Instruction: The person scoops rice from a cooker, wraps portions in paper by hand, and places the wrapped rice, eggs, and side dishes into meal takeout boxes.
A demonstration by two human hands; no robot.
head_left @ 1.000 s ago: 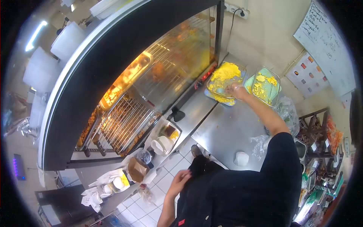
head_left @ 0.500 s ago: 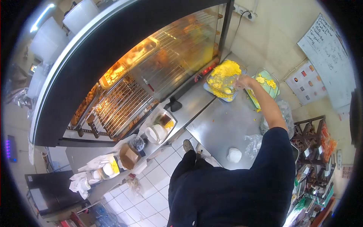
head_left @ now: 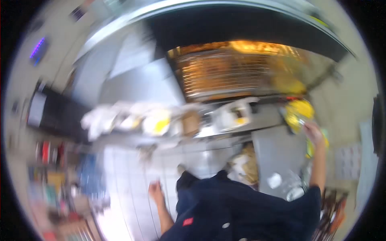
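Observation:
My right hand (head_left: 313,133), at the end of a stretched arm, is at the edge of a container of yellow food (head_left: 299,111) on the right. Motion blur smears its fingers, and whether it holds anything is unclear. A second tray with yellow food (head_left: 311,149) is partly hidden behind my right forearm. My left hand (head_left: 156,190) hangs low over the tiled floor, away from the counters. Its fingers look bent but are too blurred to read.
A lit warming cabinet (head_left: 225,72) with wire racks stands ahead. Along the counter below sit a white container (head_left: 233,116), a brown box (head_left: 190,123) and white wrappings (head_left: 98,121). A metal table (head_left: 277,146) at right bears a white lump (head_left: 274,180) and clear plastic.
The view has swung to the left and is blurred. My left hand has come into view. My right hand is still beside the yellow food.

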